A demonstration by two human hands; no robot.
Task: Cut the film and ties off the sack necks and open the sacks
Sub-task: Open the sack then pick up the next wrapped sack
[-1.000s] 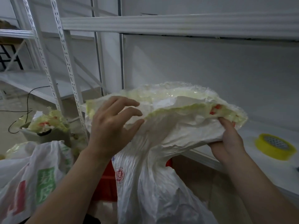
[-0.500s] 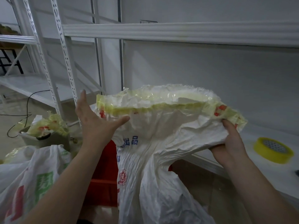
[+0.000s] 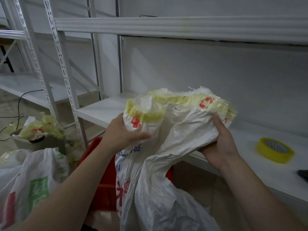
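Woven white plastic sack [image 3: 166, 189], crinkled and limp, is held up in front of the lower shelf [image 3: 103, 110] of a white metal rack. Its mouth is ringed by a band of yellow tape under glossy clear film [image 3: 150, 116], wrinkled, with frayed white fibres along the top edge. Red printed marks are seen at the band and large red and blue characters lower on the cloth; none can be read.

The left side of the neck is gripped by the left hand [image 3: 123, 134] just below the yellow band, thumb laid across the front. The bunched cloth on the right side is clutched by the right hand [image 3: 220, 144], thumb on top, fingers curled beneath.

A roll of yellow tape [image 3: 275, 152] lies flat on the shelf toward its right end, well apart from the hands. A red crate [image 3: 100, 172] is noted behind the sack. A second sack [image 3: 33, 180] with green and red print, unreadable, lies at lower left. Beyond it, crumpled yellowish film scraps fill a grey bin [image 3: 55, 142] on the floor.
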